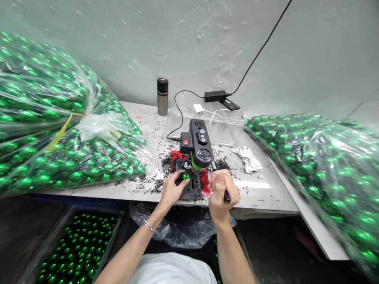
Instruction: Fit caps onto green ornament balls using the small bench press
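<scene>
A small bench drill press (200, 143) with a black housing stands on the table. Below its head, my left hand (174, 187) pinches a shiny green ball (185, 175) between thumb and fingers, over the black base plate (191, 194). My right hand (222, 192) is wrapped round the lever handle (227, 196) on the machine's right side. A red mat (205, 181) shows under the base. Dark shavings (167, 164) lie thick around the machine. Whether the tool tip touches the ball is hidden by the head.
Big clear bags of green balls stand left (69, 162) and right (333, 166). A bin (78, 245) of balls is below, left. Behind the machine are a bottle (162, 97), a power adapter (215, 96) with cables and a clear plastic tray (188, 107). White gloves (248, 160) lie to the right.
</scene>
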`<state>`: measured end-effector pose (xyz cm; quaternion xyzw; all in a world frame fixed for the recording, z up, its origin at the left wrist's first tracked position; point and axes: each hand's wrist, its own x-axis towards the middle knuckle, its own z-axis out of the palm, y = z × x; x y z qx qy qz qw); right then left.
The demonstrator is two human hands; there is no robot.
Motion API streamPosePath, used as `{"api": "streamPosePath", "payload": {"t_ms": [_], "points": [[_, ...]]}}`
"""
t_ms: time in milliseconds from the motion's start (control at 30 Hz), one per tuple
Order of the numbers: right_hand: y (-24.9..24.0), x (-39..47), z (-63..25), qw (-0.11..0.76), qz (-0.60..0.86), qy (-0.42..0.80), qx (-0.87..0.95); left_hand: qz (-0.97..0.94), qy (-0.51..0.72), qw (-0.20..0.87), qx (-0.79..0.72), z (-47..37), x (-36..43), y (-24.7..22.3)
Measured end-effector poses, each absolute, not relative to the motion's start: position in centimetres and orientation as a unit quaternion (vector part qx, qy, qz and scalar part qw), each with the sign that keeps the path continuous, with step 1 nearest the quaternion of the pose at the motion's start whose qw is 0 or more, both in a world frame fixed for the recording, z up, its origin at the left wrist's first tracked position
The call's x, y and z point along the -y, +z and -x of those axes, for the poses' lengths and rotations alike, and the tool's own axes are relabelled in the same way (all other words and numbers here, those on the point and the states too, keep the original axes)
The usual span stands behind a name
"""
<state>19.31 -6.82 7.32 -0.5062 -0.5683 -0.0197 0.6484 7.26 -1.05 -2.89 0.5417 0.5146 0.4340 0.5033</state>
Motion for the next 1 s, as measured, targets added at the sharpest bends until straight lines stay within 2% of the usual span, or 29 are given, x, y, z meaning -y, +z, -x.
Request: {"api": "streamPosePath", "payload": {"t_ms": [133,300,567,1000], "points": [[7.1,6.9,-19.3,0.647,0.504,-0.027,0.572,-0.604,0.411,0.430,-0.531,-7.2,1.5,-3.1],[6.8,7.0,-19.4,0.647,0.498,-0.027,0.576,-0.637,0.422,0.441,-0.471,-7.0,1.6,-2.8],[5.9,7.2,-19.5,0.650,0.487,-0.035,0.582,-0.644,0.419,0.441,-0.464,-7.0,1.3,-3.0],[-1.4,6.7,-19.7,0.661,0.439,-0.080,0.604,-0.671,0.401,0.422,-0.459,-6.9,1.3,-3.5]]}}
